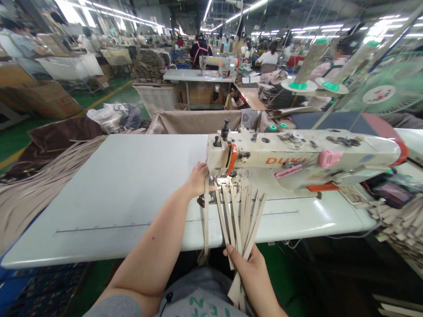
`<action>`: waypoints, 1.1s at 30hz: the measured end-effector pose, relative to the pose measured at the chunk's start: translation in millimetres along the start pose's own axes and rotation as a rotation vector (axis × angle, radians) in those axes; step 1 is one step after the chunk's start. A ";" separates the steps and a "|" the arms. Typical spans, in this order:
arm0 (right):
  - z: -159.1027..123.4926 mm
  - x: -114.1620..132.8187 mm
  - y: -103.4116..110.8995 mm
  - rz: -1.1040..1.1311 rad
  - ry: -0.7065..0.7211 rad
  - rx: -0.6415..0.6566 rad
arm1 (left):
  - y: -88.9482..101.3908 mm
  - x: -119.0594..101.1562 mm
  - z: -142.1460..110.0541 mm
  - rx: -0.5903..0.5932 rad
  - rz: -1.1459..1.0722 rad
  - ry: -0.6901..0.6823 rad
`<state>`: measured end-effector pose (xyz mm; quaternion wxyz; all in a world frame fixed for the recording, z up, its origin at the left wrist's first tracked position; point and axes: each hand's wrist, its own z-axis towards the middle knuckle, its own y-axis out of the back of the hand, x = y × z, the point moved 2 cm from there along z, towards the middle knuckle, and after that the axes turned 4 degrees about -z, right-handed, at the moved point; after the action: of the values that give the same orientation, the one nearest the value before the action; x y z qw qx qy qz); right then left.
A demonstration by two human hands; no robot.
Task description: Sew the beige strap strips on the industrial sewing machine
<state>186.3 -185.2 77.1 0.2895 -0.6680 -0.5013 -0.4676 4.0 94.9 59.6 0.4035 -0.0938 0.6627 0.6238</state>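
Observation:
My right hand (247, 263) is closed round a fanned bunch of narrow beige strips (243, 211), below the front edge of the table. Their far ends spread over the tabletop toward the needle area of a white sewing machine (254, 152). My left hand (197, 179) is at the left of the machine's head, beside the presser foot (223, 180). Its fingers are closed at a single beige strip (206, 215), which hangs down over the table edge; the fingertips are partly hidden by the machine head.
The white tabletop (132, 185) carries a printed ruler line. Long beige strips (62, 171) drape at the left, and more strips (401, 220) are piled at the right. Thread cones (306, 66) and a green fan (386, 90) stand behind the machine. Several people work farther back.

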 end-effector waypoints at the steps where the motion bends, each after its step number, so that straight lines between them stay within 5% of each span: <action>1: -1.2 -1.0 -0.2 0.025 -0.010 0.008 | -0.5 1.0 -1.2 0.028 0.013 0.003; 14: -15.0 -18.4 17.2 0.168 -0.242 0.052 | 3.0 -6.4 -1.9 0.114 0.058 0.046; 33: -22.6 -13.8 11.5 0.145 -0.132 0.039 | 2.4 -3.5 -1.9 0.092 0.045 0.027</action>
<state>188.8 -213.8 74.4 0.3016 -0.7261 -0.4787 -0.3908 4.0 92.4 63.5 0.3843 -0.0684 0.6981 0.6002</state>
